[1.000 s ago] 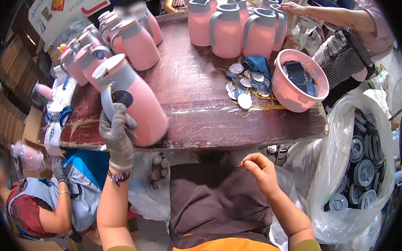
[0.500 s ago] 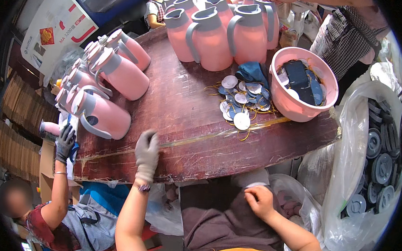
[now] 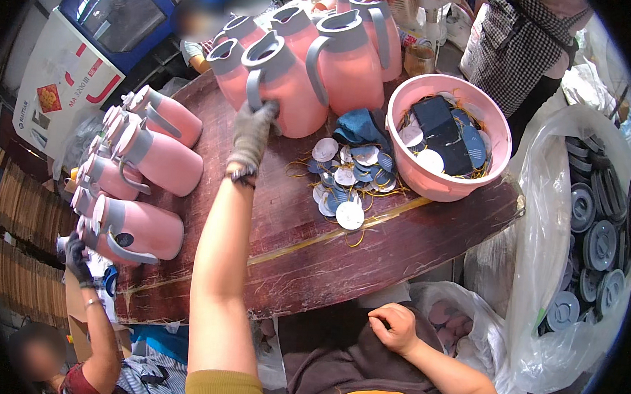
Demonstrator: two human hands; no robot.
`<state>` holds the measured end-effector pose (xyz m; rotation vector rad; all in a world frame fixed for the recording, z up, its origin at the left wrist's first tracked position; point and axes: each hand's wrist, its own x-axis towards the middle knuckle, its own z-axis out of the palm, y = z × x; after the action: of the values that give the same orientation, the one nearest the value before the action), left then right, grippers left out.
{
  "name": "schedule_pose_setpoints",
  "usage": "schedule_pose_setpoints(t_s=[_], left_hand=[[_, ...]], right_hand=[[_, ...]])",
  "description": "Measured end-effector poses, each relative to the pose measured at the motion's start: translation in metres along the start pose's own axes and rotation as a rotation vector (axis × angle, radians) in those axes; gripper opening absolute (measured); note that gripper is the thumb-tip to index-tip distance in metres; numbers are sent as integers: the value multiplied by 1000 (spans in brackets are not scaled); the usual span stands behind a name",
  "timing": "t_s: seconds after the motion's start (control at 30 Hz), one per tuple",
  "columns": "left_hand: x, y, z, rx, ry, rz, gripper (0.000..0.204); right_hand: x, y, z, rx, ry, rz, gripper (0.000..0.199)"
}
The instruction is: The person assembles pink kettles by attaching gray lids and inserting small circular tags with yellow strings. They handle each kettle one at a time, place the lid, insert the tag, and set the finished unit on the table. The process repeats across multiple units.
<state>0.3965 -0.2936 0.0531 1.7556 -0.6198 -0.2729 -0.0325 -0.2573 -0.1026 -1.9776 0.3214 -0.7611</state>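
Observation:
My gloved left hand (image 3: 252, 135) reaches across the table, its fingers curled around the lower handle of a pink jug (image 3: 298, 100) with a grey collar and spout. That jug stands upright at the front of a cluster of similar open-topped jugs. Over my lap, close to the dark apron (image 3: 336, 348), my bare right hand (image 3: 396, 328) is closed in a loose fist, and nothing shows in it. To the right of the jug lies a pile of round white and blue tags (image 3: 345, 177) with yellow strings, a blue cloth (image 3: 362, 127) behind it.
A pink tub (image 3: 444, 189) of tags stands on the dark red table (image 3: 290, 274). Lidded pink jugs (image 3: 164, 162) line its left side. Grey lids (image 3: 598, 244) fill a clear bag at right. A co-worker's gloved hand (image 3: 78, 261) is at left; two other people stand beyond the table.
My left hand has moved forward from the table's near edge to the jug's handle and closed on it. My right hand stays over my lap. The co-worker's gloved hand at left has shifted to a jug.

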Motion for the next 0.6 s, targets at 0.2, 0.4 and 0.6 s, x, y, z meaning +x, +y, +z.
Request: schedule_pose_setpoints(t_s=[0.2,0.4,0.6], left_hand=[[-98,-11,-44,-427,111,-81,20],[-199,24,-67,-157,135,191,16],[-311,71,-62,-462,-22,192,30]], right_hand=[[-4,-1,1,-16,-17,-8,9],[-10,-9,4,-61,-23,16,7],[-3,-29,3,548,-82,406,61]])
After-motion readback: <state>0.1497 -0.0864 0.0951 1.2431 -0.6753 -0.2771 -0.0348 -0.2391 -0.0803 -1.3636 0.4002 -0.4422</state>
